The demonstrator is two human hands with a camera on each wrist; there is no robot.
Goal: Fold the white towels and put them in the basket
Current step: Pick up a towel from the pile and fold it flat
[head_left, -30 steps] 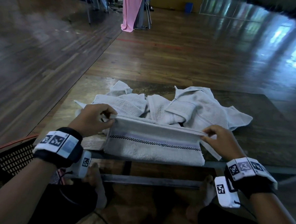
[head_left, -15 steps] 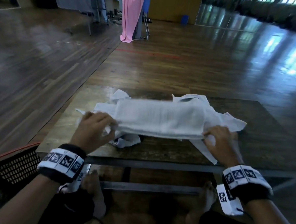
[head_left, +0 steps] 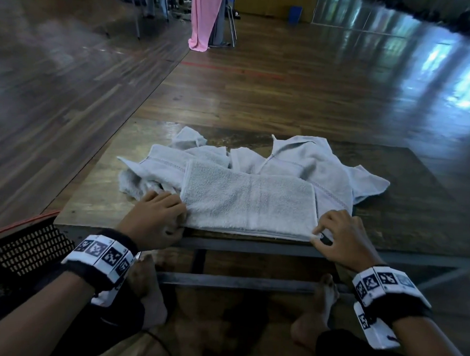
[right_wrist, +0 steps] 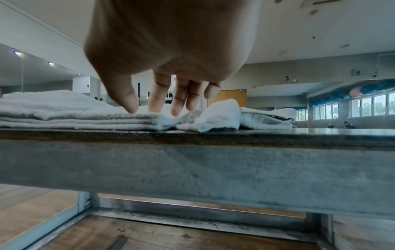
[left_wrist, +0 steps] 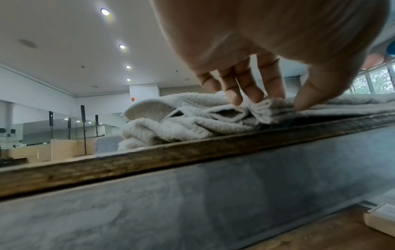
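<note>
A folded white towel [head_left: 249,203] lies flat along the near edge of the wooden table [head_left: 417,209]. My left hand [head_left: 181,216] is at its near left corner; in the left wrist view the fingers and thumb of that hand [left_wrist: 275,103] pinch the layered edge of the towel [left_wrist: 342,108]. My right hand [head_left: 316,234] is at the near right corner, thumb and fingertips lightly pinching it, as the right wrist view shows of the hand [right_wrist: 145,110] and towel [right_wrist: 64,108]. Behind it lies a crumpled pile of unfolded white towels [head_left: 305,162]. The black mesh basket [head_left: 26,248] stands on the floor at my lower left.
The table has a grey metal frame [head_left: 252,246], and bare feet [head_left: 146,287] rest under it. An orange cable [head_left: 16,223] runs past the basket. A pink cloth [head_left: 204,15] hangs on a stand far back. Wooden floor surrounds the table.
The towel hung over the table's near edge with its striped side showing; both hands lifted it, flipped it over and laid it flat on the table, folded smaller, plain side up.
</note>
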